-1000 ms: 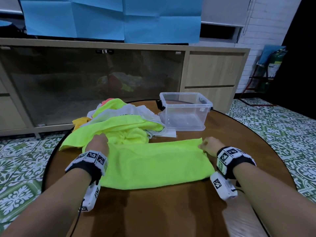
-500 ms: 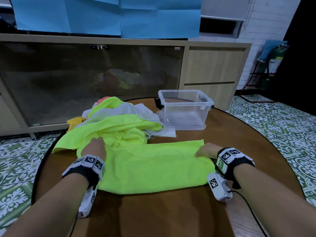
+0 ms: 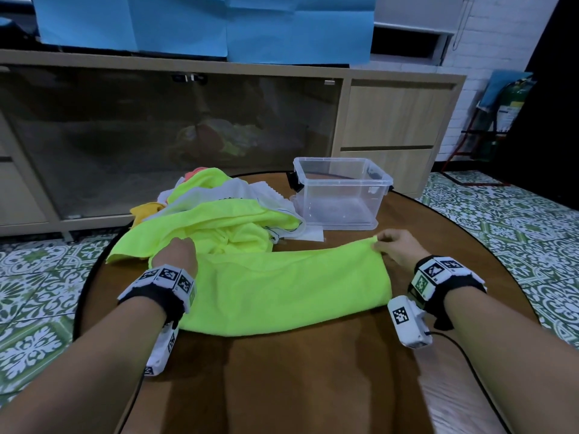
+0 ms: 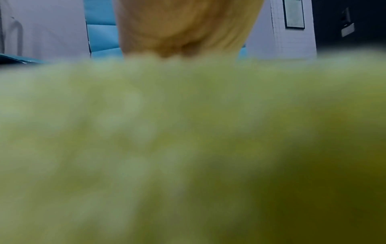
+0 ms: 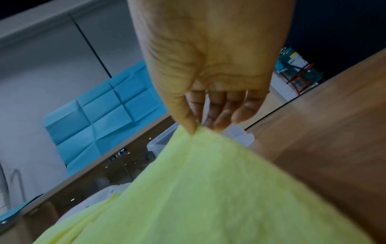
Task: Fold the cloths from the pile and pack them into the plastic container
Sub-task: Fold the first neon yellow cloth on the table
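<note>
The left hand (image 3: 177, 253) rested on the cloth's far left edge at about nine o'clock, its fingers hidden, so its grip could not be told; behind it at eleven o'clock lay the pile (image 3: 216, 211); the yellow-green cloth (image 3: 288, 289) lay across the table (image 3: 313, 371), already doubled, and looked soft, light and limp, likely to sag unless held at the corners; at one o'clock stood the plastic container (image 3: 340, 192), empty; the right hand (image 3: 398, 247) pinched the far right corner at three o'clock.

Green patterned floor tiles (image 3: 513, 220); long wooden cabinet (image 3: 394, 120), glass-fronted; white brick wall (image 3: 501, 36).
</note>
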`<state>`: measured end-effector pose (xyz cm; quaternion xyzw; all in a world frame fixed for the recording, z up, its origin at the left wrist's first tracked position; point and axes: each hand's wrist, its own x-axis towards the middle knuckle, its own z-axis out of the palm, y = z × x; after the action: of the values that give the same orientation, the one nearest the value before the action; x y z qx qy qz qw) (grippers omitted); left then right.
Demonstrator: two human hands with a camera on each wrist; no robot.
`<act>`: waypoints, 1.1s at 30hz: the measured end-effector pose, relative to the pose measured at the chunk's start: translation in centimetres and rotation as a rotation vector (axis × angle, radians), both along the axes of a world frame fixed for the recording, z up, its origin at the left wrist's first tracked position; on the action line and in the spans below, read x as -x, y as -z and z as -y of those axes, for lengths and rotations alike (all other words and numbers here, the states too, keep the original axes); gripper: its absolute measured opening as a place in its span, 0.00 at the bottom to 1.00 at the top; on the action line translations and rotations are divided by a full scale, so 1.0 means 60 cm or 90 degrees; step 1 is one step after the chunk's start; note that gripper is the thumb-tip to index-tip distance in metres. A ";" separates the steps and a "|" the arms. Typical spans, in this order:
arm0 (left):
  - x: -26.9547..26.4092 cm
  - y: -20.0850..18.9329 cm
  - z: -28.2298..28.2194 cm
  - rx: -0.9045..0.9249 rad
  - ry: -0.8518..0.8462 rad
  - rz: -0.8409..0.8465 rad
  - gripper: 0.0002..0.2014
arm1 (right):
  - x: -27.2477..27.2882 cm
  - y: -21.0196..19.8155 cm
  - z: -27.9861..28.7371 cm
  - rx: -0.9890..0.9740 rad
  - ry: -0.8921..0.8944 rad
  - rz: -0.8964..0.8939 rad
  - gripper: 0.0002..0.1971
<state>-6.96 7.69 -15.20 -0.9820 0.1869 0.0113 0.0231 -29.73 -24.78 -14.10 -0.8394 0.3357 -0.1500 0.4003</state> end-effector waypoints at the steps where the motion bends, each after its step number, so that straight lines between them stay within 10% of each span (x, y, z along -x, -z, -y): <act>1: 0.001 0.000 0.000 -0.011 0.002 0.004 0.19 | -0.006 0.003 -0.001 0.025 0.016 0.003 0.07; 10: -0.012 0.018 -0.001 -0.017 -0.008 0.001 0.17 | -0.040 0.048 0.014 0.025 0.050 -0.078 0.07; 15: -0.013 0.012 0.000 0.029 -0.028 -0.010 0.17 | -0.028 0.029 0.013 0.025 0.143 0.064 0.15; 25: 0.067 -0.119 0.011 0.762 -0.014 0.159 0.14 | 0.024 -0.115 -0.009 0.172 0.339 0.405 0.14; 33: 0.118 -0.210 0.010 0.949 0.046 0.311 0.14 | 0.076 -0.217 -0.030 0.174 0.287 0.642 0.07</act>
<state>-14.05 7.07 -2.59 -0.7067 0.1665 -0.3344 -0.6009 -34.28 -22.96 -1.05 -0.6158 0.2517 -0.6558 0.3569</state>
